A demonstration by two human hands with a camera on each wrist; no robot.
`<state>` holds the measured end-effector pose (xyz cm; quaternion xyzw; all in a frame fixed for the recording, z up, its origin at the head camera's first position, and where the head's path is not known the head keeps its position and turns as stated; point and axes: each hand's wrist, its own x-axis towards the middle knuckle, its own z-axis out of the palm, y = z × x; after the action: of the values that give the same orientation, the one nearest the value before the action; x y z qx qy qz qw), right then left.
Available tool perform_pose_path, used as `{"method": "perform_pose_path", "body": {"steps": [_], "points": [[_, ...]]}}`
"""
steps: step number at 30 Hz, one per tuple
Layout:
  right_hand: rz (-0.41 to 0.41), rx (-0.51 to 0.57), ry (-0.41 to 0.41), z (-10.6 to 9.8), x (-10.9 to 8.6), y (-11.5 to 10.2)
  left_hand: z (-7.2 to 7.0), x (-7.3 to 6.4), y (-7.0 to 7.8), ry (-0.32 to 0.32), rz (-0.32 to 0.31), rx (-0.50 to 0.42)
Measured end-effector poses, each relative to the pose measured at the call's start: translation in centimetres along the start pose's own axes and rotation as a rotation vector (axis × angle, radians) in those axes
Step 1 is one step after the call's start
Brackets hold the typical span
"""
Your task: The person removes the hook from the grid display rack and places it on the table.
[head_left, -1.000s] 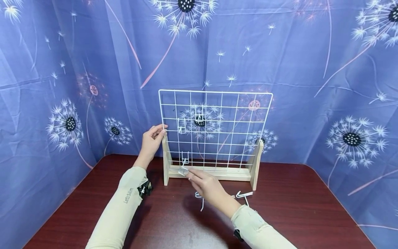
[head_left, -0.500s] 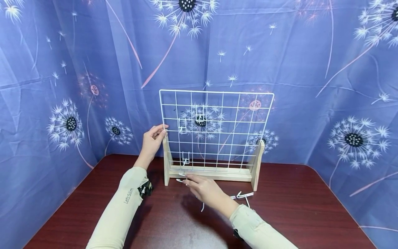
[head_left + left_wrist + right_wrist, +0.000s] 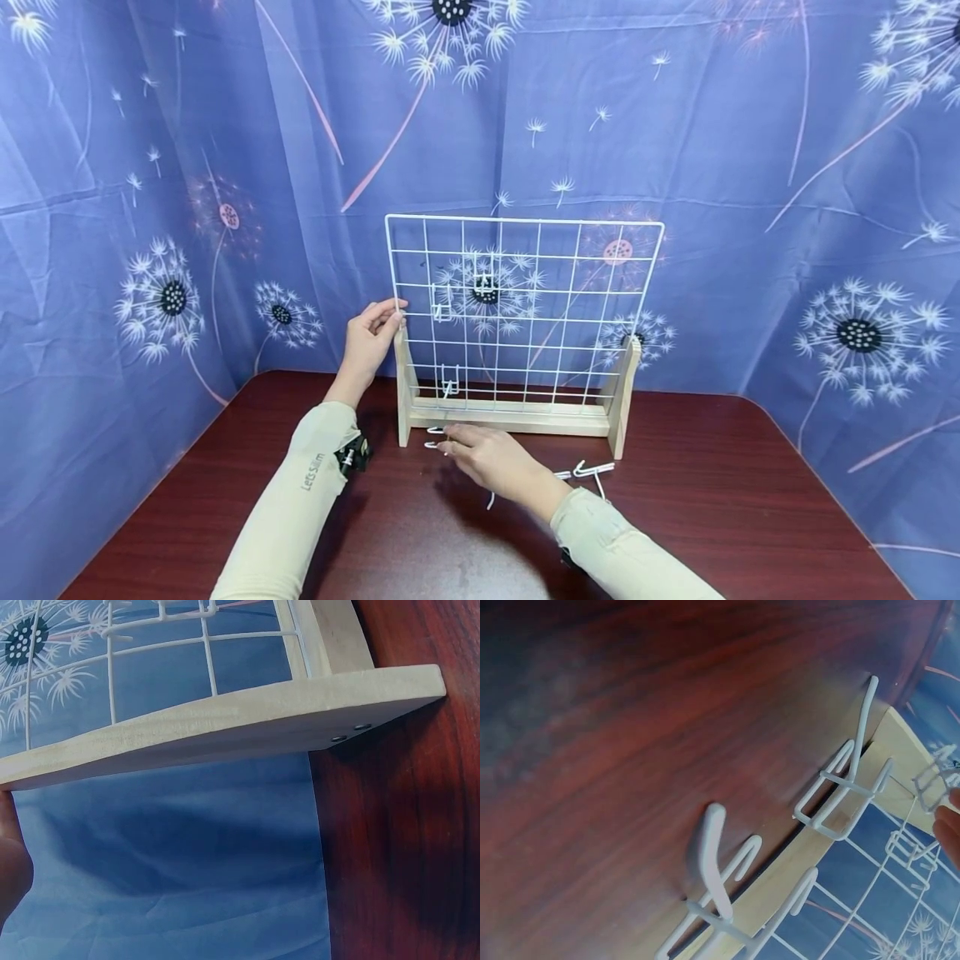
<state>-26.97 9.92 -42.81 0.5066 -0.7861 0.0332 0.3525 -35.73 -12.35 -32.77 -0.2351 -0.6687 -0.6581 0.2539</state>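
A white wire grid panel (image 3: 525, 317) stands upright in a wooden stand (image 3: 510, 419). My left hand (image 3: 367, 342) pinches the panel's left edge, just above the stand's left upright (image 3: 225, 716). In front of the stand's lower left, my right hand (image 3: 491, 458) holds a white wire display hook (image 3: 934, 784), low over the table. Its two bent ends point left in the head view; my fingers hide the rest. Three similar hooks hang on the panel: an upper one (image 3: 483, 283), a left one (image 3: 442, 312) and a lower left one (image 3: 449, 387).
Two loose white hooks lie on the dark red wooden table (image 3: 697, 500): one near hook (image 3: 714, 862) and another (image 3: 847, 784) closer to the stand's base. My right forearm partly covers them in the head view. A blue dandelion-print curtain (image 3: 712, 125) surrounds the table's back and sides.
My right hand has drawn the hook down and slightly toward me, away from the panel's lower left hook. My left hand stays at the panel's edge.
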Motion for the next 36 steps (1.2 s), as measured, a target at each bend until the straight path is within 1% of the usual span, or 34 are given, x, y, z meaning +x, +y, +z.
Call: {"method": "perform_pose_path", "body": {"steps": [6,10,19,21,24,28,36], "points": [[-0.052,-0.067,-0.089,0.3,0.3,-0.1,-0.1,0.1,-0.1,0.0,0.004,-0.018],[-0.045,-0.087,-0.144,0.3,0.3,-0.3,-0.1,0.1,-0.1,-0.001,0.006,-0.02],[-0.04,-0.097,-0.234,0.3,0.1,-0.8,-0.2,0.0,-0.3,0.0,0.007,-0.012],[-0.052,-0.111,-0.257,0.4,0.0,-0.9,-0.1,0.1,-0.3,0.0,0.01,-0.008],[-0.091,-0.17,-0.302,0.5,-0.1,-0.9,-0.2,0.1,-0.4,0.002,0.013,-0.009],[-0.134,-0.25,-0.341,0.5,0.0,-1.0,-0.2,0.2,-0.4,0.002,0.019,-0.015],[-0.155,-0.29,-0.373,0.5,-0.2,-1.3,-0.1,0.1,-0.4,0.008,0.012,-0.006]]}}
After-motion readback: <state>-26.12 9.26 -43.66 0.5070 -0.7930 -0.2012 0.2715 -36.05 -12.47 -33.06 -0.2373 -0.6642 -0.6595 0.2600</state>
